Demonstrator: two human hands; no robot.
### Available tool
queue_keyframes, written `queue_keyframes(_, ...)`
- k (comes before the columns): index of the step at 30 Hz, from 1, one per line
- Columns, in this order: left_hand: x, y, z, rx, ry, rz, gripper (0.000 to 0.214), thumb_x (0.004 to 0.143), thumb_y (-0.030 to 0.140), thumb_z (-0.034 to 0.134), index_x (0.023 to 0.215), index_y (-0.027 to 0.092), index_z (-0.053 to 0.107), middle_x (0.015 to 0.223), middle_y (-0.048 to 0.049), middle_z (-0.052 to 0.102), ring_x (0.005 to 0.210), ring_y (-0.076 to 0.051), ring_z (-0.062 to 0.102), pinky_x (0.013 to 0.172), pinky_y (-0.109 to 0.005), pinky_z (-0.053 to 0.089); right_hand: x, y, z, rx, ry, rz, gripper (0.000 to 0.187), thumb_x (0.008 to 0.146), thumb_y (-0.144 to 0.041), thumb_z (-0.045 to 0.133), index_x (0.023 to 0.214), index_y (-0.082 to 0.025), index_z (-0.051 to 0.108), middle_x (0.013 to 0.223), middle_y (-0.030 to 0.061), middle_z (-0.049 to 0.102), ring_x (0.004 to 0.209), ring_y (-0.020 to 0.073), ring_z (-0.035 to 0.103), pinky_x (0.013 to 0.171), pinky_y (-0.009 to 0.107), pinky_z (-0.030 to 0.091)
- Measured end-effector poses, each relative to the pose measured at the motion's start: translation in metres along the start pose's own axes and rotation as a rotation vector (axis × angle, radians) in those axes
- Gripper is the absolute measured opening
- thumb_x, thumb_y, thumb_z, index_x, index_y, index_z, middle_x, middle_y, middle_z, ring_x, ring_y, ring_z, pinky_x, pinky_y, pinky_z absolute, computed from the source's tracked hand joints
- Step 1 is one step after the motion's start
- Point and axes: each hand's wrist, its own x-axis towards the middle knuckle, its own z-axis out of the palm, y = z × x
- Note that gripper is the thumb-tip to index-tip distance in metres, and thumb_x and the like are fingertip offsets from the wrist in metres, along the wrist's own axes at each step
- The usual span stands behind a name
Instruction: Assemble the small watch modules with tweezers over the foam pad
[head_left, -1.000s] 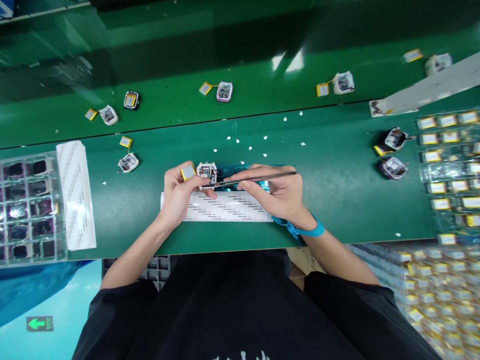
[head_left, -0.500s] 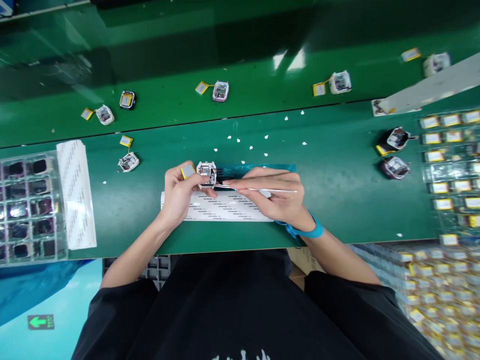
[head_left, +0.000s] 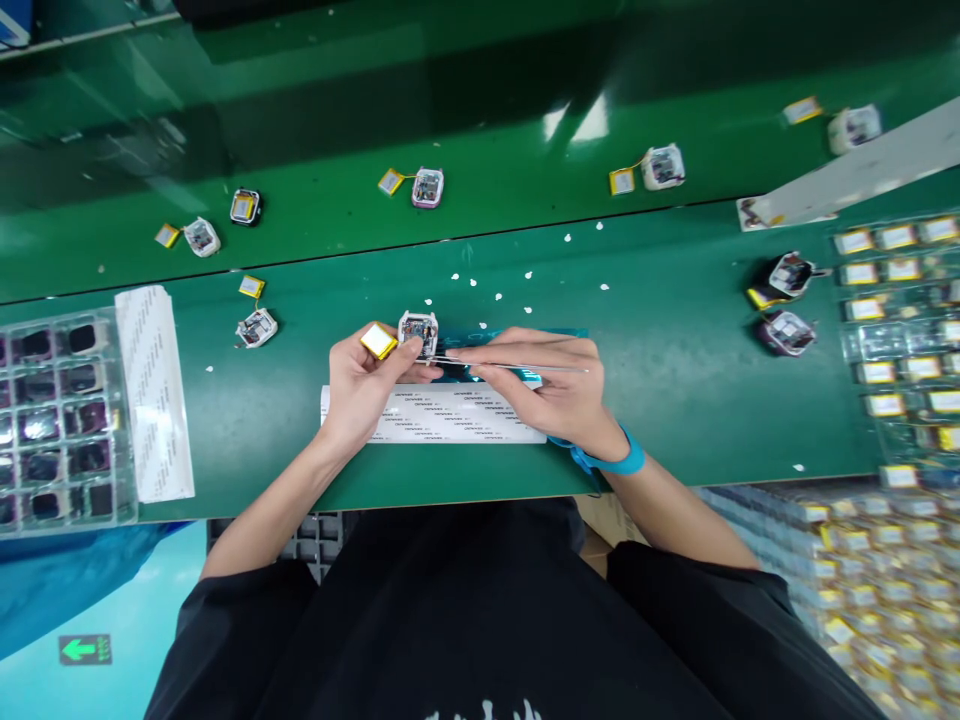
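Observation:
My left hand is closed on a small white watch case with its electronics showing, and a yellow-edged battery lies against its fingers. My right hand pinches thin metal tweezers, whose tips point left into the case. Both hands rest above a white printed strip on the green bench. A teal strip lies just behind the right hand.
A clear tray of dark cases and a white sheet lie at left. Several more watch cases with batteries sit on the belt beyond. Two dark cases and trays of batteries fill the right side.
The tweezers' tips have stayed at the watch case while the shaft tilted a little. The battery has shifted up beside the left fingers. The cases on the belt have drifted left.

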Motion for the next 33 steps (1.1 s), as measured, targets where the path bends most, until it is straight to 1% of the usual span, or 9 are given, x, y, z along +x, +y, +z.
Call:
queue_keyframes(4, 0.001, -0.002, 0.0, 0.016, -0.001, 0.004, 0.032, 0.07, 0.037, 0.085, 0.075, 0.02, 0.057, 0.062, 0.0036, 0.066, 0.055, -0.018, 0.075, 0.055, -0.025, 0.065, 0.0, -0.002, -0.001, 0.012, 0.089, -0.042, 0.026, 0.09, -0.011, 0.067, 0.108, -0.026, 0.078, 0.093, 0.0039, 0.081, 0.07, 0.0177, 0.073, 0.058, 0.032, 0.06)
queue_keyframes(12, 0.0, -0.007, -0.002, 0.027, -0.027, 0.015, 0.032, 0.073, 0.041, 0.083, 0.084, 0.019, 0.062, 0.072, -0.0006, 0.073, 0.064, -0.019, 0.077, 0.065, -0.029, 0.068, 0.0, -0.001, 0.001, -0.085, 0.112, -0.079, 0.026, 0.089, -0.01, 0.069, 0.107, -0.025, 0.078, 0.089, 0.0033, 0.081, 0.066, 0.0172, 0.072, 0.056, 0.032, 0.06)
queue_keyframes(16, 0.02, -0.008, -0.014, 0.2, -0.002, 0.14, 0.031, 0.078, 0.037, 0.077, 0.099, 0.017, 0.065, 0.078, -0.003, 0.075, 0.062, -0.017, 0.075, 0.062, -0.028, 0.064, -0.001, -0.001, -0.003, -0.141, 0.208, -0.127, 0.036, 0.086, -0.005, 0.068, 0.113, -0.028, 0.076, 0.091, 0.0025, 0.081, 0.065, 0.0179, 0.072, 0.054, 0.032, 0.059)
queue_keyframes(19, 0.062, 0.002, -0.039, 0.58, 0.165, 0.383, 0.027, 0.083, 0.031, 0.069, 0.107, 0.018, 0.066, 0.085, -0.004, 0.076, 0.066, -0.017, 0.074, 0.063, -0.027, 0.059, -0.002, -0.002, -0.005, -0.18, 0.204, -0.191, 0.04, 0.085, -0.003, 0.069, 0.116, -0.029, 0.075, 0.093, 0.0019, 0.081, 0.067, 0.0185, 0.073, 0.055, 0.032, 0.06)
queue_keyframes(21, 0.096, 0.015, -0.06, 0.938, 0.355, 0.478, 0.025, 0.087, 0.031, 0.065, 0.108, 0.019, 0.068, 0.087, -0.0055, 0.076, 0.078, -0.021, 0.073, 0.075, -0.031, 0.057, -0.003, -0.003, -0.005, -0.203, 0.176, -0.223, 0.043, 0.085, -0.002, 0.068, 0.119, -0.027, 0.073, 0.095, 0.0025, 0.081, 0.069, 0.0187, 0.074, 0.058, 0.032, 0.062)
queue_keyframes(22, 0.112, 0.023, -0.07, 1.087, 0.418, 0.47, 0.023, 0.087, 0.03, 0.063, 0.106, 0.019, 0.069, 0.086, -0.0069, 0.076, 0.083, -0.024, 0.072, 0.081, -0.035, 0.055, -0.003, -0.003, -0.005, -0.218, 0.161, -0.24, 0.044, 0.085, -0.002, 0.068, 0.122, -0.027, 0.072, 0.095, 0.0027, 0.081, 0.07, 0.0185, 0.075, 0.059, 0.032, 0.062)
queue_keyframes(25, 0.143, 0.045, -0.096, 1.386, 0.423, 0.381, 0.022, 0.086, 0.031, 0.061, 0.099, 0.017, 0.072, 0.093, -0.0122, 0.075, 0.105, -0.033, 0.065, 0.094, -0.043, 0.049, -0.003, -0.002, -0.004, -0.282, 0.133, -0.318, 0.047, 0.087, -0.004, 0.069, 0.129, -0.026, 0.067, 0.095, 0.0023, 0.081, 0.068, 0.0171, 0.074, 0.059, 0.03, 0.063)
queue_keyframes(28, 0.144, 0.06, -0.121, 1.469, 0.465, 0.365, 0.027, 0.087, 0.031, 0.057, 0.104, 0.015, 0.07, 0.106, -0.0165, 0.072, 0.116, -0.037, 0.058, 0.102, -0.049, 0.045, -0.001, -0.001, -0.005, -0.31, 0.143, -0.376, 0.048, 0.086, -0.003, 0.069, 0.13, -0.022, 0.064, 0.094, 0.0038, 0.081, 0.067, 0.0159, 0.073, 0.06, 0.029, 0.063)
queue_keyframes(33, 0.125, 0.067, -0.169, 1.468, 0.795, 0.22, 0.034, 0.087, 0.041, 0.059, 0.104, 0.012, 0.066, 0.135, -0.0273, 0.056, 0.132, -0.048, 0.043, 0.106, -0.065, 0.037, 0.0, -0.002, -0.003, -0.287, 0.158, -0.398, 0.046, 0.086, -0.001, 0.069, 0.127, -0.019, 0.065, 0.094, 0.0052, 0.081, 0.074, 0.0167, 0.075, 0.063, 0.028, 0.064)
